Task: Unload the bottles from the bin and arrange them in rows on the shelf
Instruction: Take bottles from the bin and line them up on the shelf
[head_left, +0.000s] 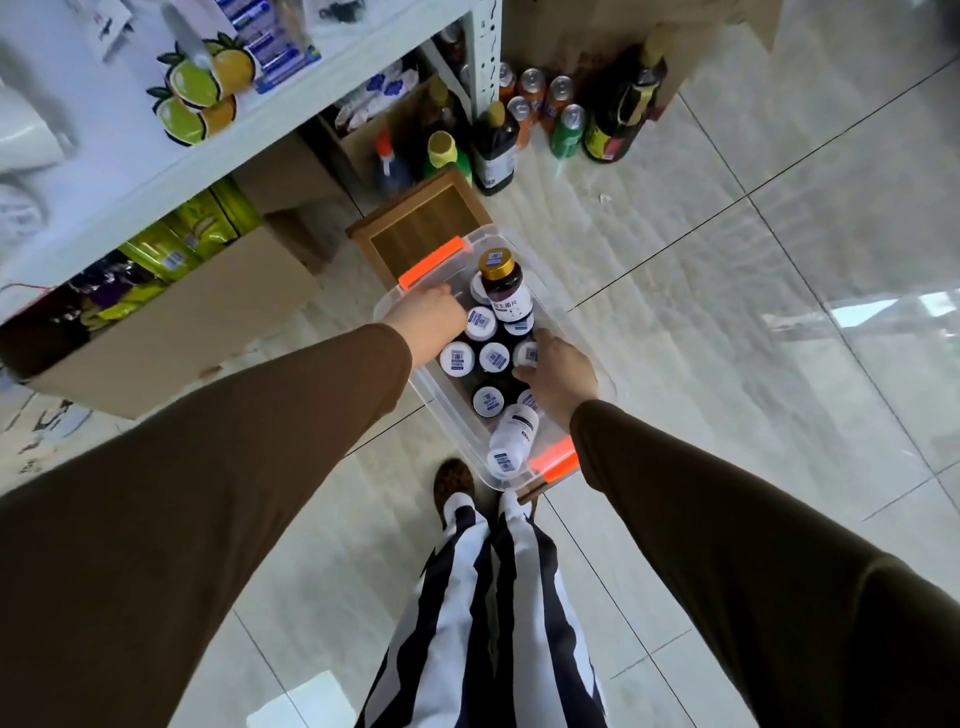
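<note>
A clear plastic bin (451, 422) with orange handles (431, 263) stands on a low wooden stand on the floor. It holds several dark bottles with white caps (494, 357). A gold-capped bottle (502, 283) rises above them at the far end, and a white bottle (513, 435) lies on its side at the near end. My left hand (428, 318) reaches into the bin's far left side with its fingers curled down; what they touch is hidden. My right hand (558, 375) curls round a white-capped bottle (527, 353) on the right side. The white shelf (130, 109) is at upper left.
The shelf carries lemon-shaped packs (200, 91) and blue packets. Cardboard boxes (208, 322) with green packages sit under it. Dark bottles (493, 145) and cans (563, 124) stand on the tiled floor beyond the bin. My striped trouser legs (493, 597) are just before the bin.
</note>
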